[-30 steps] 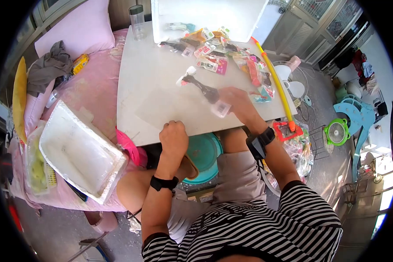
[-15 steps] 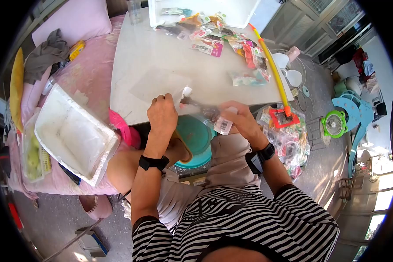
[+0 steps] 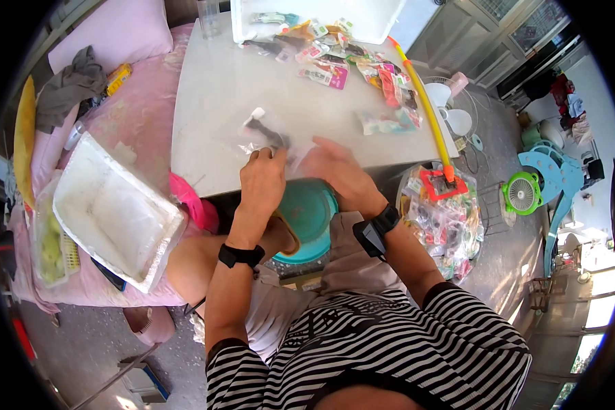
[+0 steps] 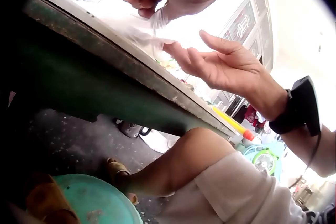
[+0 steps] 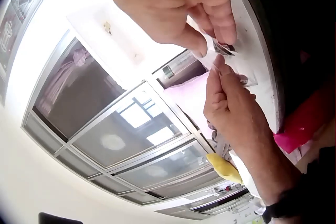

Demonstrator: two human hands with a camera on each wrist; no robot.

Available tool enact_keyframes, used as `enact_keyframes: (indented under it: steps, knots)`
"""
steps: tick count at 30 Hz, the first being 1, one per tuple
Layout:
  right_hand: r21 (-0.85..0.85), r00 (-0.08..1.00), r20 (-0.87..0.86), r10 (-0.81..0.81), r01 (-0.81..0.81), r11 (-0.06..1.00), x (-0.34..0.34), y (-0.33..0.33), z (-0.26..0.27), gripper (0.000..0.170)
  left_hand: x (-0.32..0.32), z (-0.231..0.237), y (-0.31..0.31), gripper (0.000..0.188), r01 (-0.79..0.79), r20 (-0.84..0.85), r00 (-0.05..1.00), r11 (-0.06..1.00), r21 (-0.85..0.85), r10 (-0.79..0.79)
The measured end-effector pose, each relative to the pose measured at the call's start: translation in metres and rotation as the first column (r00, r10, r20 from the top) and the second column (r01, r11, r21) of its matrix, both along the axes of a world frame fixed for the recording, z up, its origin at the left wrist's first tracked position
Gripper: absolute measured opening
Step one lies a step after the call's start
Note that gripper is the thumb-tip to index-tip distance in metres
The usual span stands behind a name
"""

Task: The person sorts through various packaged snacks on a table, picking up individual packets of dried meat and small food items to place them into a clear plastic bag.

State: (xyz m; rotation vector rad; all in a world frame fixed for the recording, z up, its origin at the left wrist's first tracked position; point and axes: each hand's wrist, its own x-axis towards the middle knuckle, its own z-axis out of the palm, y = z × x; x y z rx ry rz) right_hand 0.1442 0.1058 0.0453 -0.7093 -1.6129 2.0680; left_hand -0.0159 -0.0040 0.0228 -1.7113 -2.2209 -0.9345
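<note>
Near the table's front edge, my left hand [image 3: 262, 179] pinches a clear packet with dark contents [image 3: 270, 133] between thumb and fingers. In the left wrist view the clear plastic film [image 4: 158, 27] hangs from that pinch. My right hand [image 3: 335, 172], blurred in the head view, is just to the right; its fingers are extended and its palm is turned up in the left wrist view, with fingertips touching the film. The right wrist view has both hands meeting at the packet, the left hand [image 5: 236, 103] pinching its edge.
More colourful packets [image 3: 324, 72] lie at the table's back beside a white foam box [image 3: 321, 20]. A yellow tube [image 3: 427, 109] runs along the right edge. Below are a teal stool [image 3: 304, 222] and a heap of packets [image 3: 451, 229]. An empty foam tray [image 3: 116, 212] stands left.
The dark packet has moved left, from my right hand to my left, which now pinches it. My right hand has moved left and its fingers have straightened. The teal packet was let go earlier.
</note>
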Motion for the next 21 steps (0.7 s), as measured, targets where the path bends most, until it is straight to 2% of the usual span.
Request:
enact_keyframes:
  steps: [4, 7, 10, 13, 16, 19, 21]
  knots:
    - [-0.005, 0.999, 0.009, -0.052, 0.052, 0.999, -0.007, -0.003, -0.022, 0.033, -0.003, -0.003, 0.002, 0.019, -0.034, -0.005, 0.999, 0.999, 0.004, 0.034]
    - [-0.205, 0.990, 0.136, -0.030, 0.057, 0.977, -0.007, -0.009, -0.014, 0.029, -0.002, -0.002, 0.003, 0.019, -0.036, 0.000, 0.999, 0.999, -0.016, 0.036]
    - [-0.164, 0.983, 0.174, 0.057, -0.029, 0.986, -0.023, -0.007, -0.008, 0.025, 0.000, 0.001, 0.001, 0.018, 0.009, 0.001, 1.000, 1.000, 0.000, -0.009]
    - [-0.184, 0.981, -0.178, -0.075, 0.042, 0.982, -0.053, -0.010, -0.022, 0.023, 0.002, 0.011, -0.002, 0.018, 0.018, -0.024, 1.000, 1.000, 0.011, -0.017]
    - [-0.186, 0.934, -0.326, -0.150, 0.092, 0.978, -0.070, -0.006, -0.036, 0.023, -0.003, 0.010, -0.004, 0.017, -0.070, -0.045, 0.997, 0.997, -0.042, 0.068]
    - [-0.283, 0.992, -0.007, -0.125, 0.118, 0.952, -0.059, -0.002, -0.026, 0.022, -0.008, 0.007, -0.007, 0.016, -0.179, -0.054, 0.983, 0.975, -0.134, 0.174]
    - [-0.132, 0.991, 0.125, -0.054, 0.070, 0.989, -0.045, 0.009, -0.011, 0.022, -0.011, 0.006, -0.005, 0.016, -0.215, -0.048, 0.977, 0.960, -0.179, 0.210]
